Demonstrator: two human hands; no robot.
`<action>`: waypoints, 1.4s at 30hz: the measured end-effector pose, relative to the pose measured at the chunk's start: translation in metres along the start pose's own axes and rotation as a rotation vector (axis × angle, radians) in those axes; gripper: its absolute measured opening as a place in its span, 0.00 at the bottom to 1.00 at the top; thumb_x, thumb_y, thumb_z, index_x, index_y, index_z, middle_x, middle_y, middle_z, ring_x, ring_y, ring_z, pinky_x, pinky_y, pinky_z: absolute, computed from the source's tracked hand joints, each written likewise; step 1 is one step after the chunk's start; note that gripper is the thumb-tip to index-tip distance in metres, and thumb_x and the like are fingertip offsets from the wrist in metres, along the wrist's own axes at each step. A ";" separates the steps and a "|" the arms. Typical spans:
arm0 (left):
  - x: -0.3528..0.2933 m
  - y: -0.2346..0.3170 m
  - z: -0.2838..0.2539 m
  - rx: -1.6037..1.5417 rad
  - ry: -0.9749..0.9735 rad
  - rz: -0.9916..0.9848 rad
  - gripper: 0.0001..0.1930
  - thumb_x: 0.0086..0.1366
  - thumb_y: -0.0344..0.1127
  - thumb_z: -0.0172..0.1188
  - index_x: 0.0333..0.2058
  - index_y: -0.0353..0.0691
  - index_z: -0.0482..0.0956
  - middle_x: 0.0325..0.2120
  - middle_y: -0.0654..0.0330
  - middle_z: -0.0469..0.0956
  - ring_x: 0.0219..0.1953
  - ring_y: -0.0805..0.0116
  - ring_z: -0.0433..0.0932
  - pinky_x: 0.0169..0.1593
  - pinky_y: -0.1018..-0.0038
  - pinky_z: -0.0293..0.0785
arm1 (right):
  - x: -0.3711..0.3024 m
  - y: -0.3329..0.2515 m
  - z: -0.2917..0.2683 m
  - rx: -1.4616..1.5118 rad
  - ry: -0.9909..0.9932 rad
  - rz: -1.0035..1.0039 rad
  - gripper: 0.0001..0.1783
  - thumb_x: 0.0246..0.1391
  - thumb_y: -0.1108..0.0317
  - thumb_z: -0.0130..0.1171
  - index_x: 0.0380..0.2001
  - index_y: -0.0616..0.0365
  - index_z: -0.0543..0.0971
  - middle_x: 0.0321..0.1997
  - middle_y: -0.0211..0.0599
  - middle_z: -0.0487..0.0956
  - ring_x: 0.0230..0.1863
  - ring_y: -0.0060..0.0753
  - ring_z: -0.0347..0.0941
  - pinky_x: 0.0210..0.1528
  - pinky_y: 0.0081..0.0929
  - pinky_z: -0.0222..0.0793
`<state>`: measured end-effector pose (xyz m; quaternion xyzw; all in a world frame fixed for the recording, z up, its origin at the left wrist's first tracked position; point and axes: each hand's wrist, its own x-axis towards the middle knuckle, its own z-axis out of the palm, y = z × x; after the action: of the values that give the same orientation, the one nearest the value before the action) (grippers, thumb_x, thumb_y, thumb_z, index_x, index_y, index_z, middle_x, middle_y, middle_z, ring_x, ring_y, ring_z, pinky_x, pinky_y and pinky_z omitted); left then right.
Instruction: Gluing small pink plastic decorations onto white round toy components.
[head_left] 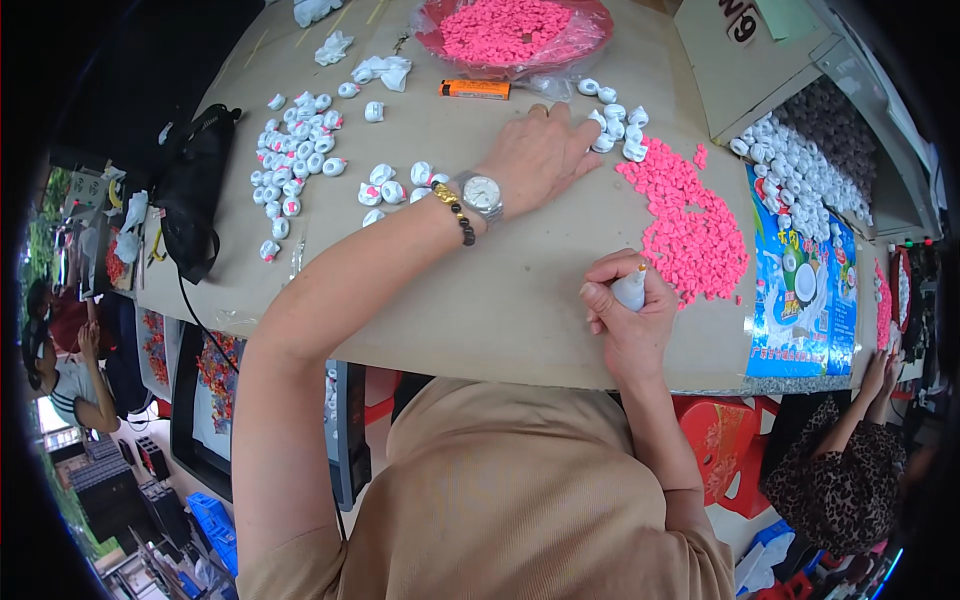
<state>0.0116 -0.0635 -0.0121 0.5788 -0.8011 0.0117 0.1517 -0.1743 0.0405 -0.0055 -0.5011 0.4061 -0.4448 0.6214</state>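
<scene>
My left hand, with a watch and bracelets at its wrist, reaches across the table. Its fingers are stretched out low over the tabletop, beside a small group of round white pieces. Whether the fingertips touch them I cannot tell. Closer to me, my right hand is wrapped round a small white squeeze bottle whose narrow tip points up. Just beyond that hand spreads a pile of small bright pink pieces. More white pieces, some showing pink, lie left of my left wrist.
Farther left is a larger white cluster. At the back stand a red bowl of pink pieces and an orange oblong item. A beige bin and a blue printed sheet border the right. Other people sit on both sides.
</scene>
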 end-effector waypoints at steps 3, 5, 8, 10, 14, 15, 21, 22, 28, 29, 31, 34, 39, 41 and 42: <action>-0.007 0.004 -0.009 -0.040 -0.072 0.000 0.15 0.64 0.45 0.54 0.41 0.39 0.70 0.34 0.44 0.73 0.34 0.47 0.76 0.36 0.56 0.73 | 0.000 0.001 0.000 0.000 0.010 -0.007 0.06 0.47 0.81 0.62 0.27 0.60 0.76 0.28 0.26 0.74 0.20 0.13 0.67 0.18 0.13 0.61; -0.011 0.001 -0.011 -0.101 -0.061 0.034 0.15 0.64 0.44 0.54 0.40 0.37 0.70 0.32 0.44 0.73 0.32 0.45 0.76 0.34 0.55 0.73 | -0.001 0.001 0.000 0.007 0.013 -0.012 0.06 0.47 0.81 0.62 0.27 0.60 0.76 0.27 0.26 0.74 0.20 0.13 0.67 0.18 0.13 0.61; -0.014 -0.004 -0.020 -0.290 -0.083 0.038 0.15 0.64 0.45 0.54 0.37 0.37 0.71 0.28 0.49 0.74 0.27 0.51 0.76 0.30 0.61 0.72 | -0.001 0.001 0.000 0.040 0.021 -0.022 0.06 0.47 0.81 0.62 0.26 0.60 0.76 0.27 0.27 0.74 0.20 0.14 0.67 0.18 0.13 0.61; -0.014 -0.004 -0.033 -0.626 -0.167 -0.110 0.15 0.66 0.47 0.54 0.34 0.38 0.71 0.25 0.54 0.74 0.24 0.60 0.75 0.26 0.68 0.70 | -0.002 0.001 -0.002 0.081 0.040 -0.030 0.06 0.47 0.82 0.61 0.26 0.60 0.75 0.27 0.27 0.74 0.20 0.15 0.67 0.18 0.13 0.61; -0.045 0.018 -0.061 -1.623 -0.261 -0.611 0.17 0.68 0.50 0.51 0.32 0.41 0.70 0.26 0.63 0.74 0.22 0.77 0.71 0.16 0.82 0.61 | -0.003 0.002 -0.003 0.132 0.066 0.014 0.08 0.46 0.81 0.61 0.30 0.60 0.74 0.28 0.29 0.74 0.20 0.15 0.67 0.19 0.14 0.62; -0.055 0.025 -0.063 -1.871 -0.230 -0.713 0.18 0.69 0.51 0.50 0.32 0.41 0.70 0.27 0.64 0.74 0.22 0.81 0.69 0.15 0.85 0.59 | -0.003 0.002 -0.006 0.145 0.057 0.038 0.09 0.46 0.81 0.61 0.31 0.60 0.74 0.29 0.29 0.74 0.21 0.16 0.67 0.19 0.14 0.63; -0.113 0.054 -0.038 -2.621 -0.245 -0.806 0.22 0.68 0.55 0.46 0.31 0.41 0.72 0.34 0.53 0.77 0.25 0.65 0.75 0.14 0.81 0.61 | -0.002 -0.011 0.003 0.236 -0.024 -0.017 0.19 0.51 0.75 0.60 0.46 0.58 0.67 0.43 0.38 0.71 0.28 0.21 0.70 0.22 0.18 0.64; -0.119 0.056 -0.034 -2.644 -0.251 -0.794 0.22 0.69 0.55 0.44 0.31 0.40 0.72 0.35 0.52 0.77 0.28 0.62 0.77 0.14 0.80 0.61 | -0.002 -0.013 0.004 0.266 -0.052 -0.043 0.20 0.52 0.72 0.60 0.47 0.57 0.66 0.47 0.41 0.70 0.28 0.23 0.69 0.23 0.19 0.64; -0.138 0.069 -0.031 -2.686 -0.087 -0.740 0.19 0.71 0.51 0.42 0.38 0.38 0.69 0.33 0.56 0.74 0.29 0.65 0.73 0.10 0.83 0.61 | -0.003 -0.022 -0.008 0.137 -0.207 -0.033 0.19 0.55 0.74 0.53 0.50 0.63 0.64 0.50 0.39 0.66 0.36 0.27 0.73 0.30 0.20 0.69; -0.139 0.069 -0.031 -2.674 -0.067 -0.744 0.18 0.70 0.49 0.45 0.40 0.38 0.70 0.32 0.57 0.75 0.28 0.66 0.73 0.12 0.82 0.60 | -0.003 -0.023 -0.009 0.091 -0.210 -0.054 0.20 0.54 0.75 0.54 0.50 0.63 0.64 0.49 0.38 0.67 0.37 0.28 0.74 0.30 0.21 0.69; -0.142 0.071 -0.030 -2.649 -0.029 -0.753 0.15 0.69 0.46 0.51 0.42 0.38 0.71 0.31 0.59 0.75 0.27 0.68 0.74 0.14 0.82 0.60 | -0.003 -0.026 -0.009 0.000 -0.218 -0.097 0.20 0.54 0.76 0.55 0.51 0.64 0.65 0.47 0.38 0.68 0.39 0.29 0.75 0.31 0.21 0.71; -0.143 0.074 -0.035 -2.579 0.019 -0.791 0.17 0.68 0.43 0.52 0.48 0.37 0.70 0.35 0.60 0.76 0.29 0.68 0.75 0.16 0.82 0.61 | -0.008 -0.028 -0.001 -0.011 -0.098 -0.115 0.20 0.52 0.70 0.61 0.45 0.65 0.68 0.43 0.44 0.74 0.33 0.32 0.77 0.26 0.20 0.68; -0.144 0.079 -0.044 -2.556 0.067 -0.911 0.20 0.68 0.41 0.52 0.54 0.36 0.67 0.41 0.58 0.74 0.34 0.66 0.74 0.18 0.82 0.64 | -0.007 -0.026 -0.005 0.013 -0.069 -0.242 0.15 0.50 0.75 0.63 0.39 0.61 0.69 0.39 0.44 0.77 0.38 0.31 0.76 0.33 0.21 0.70; -0.145 0.079 -0.044 -2.546 0.065 -0.910 0.20 0.69 0.41 0.52 0.55 0.37 0.66 0.43 0.57 0.73 0.35 0.66 0.73 0.18 0.82 0.64 | -0.008 -0.026 -0.007 0.036 -0.059 -0.293 0.14 0.50 0.76 0.62 0.38 0.60 0.69 0.40 0.45 0.77 0.42 0.29 0.75 0.38 0.24 0.72; -0.146 0.079 -0.043 -2.543 0.066 -0.898 0.20 0.69 0.41 0.52 0.55 0.37 0.66 0.43 0.57 0.73 0.35 0.67 0.73 0.18 0.82 0.64 | -0.009 -0.025 -0.008 0.060 -0.052 -0.309 0.14 0.50 0.75 0.62 0.38 0.60 0.69 0.41 0.46 0.77 0.42 0.29 0.75 0.39 0.24 0.71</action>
<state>-0.0100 0.1060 0.0037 0.2476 0.0044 -0.7695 0.5887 -0.1885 0.0447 0.0184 -0.5501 0.2944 -0.5341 0.5705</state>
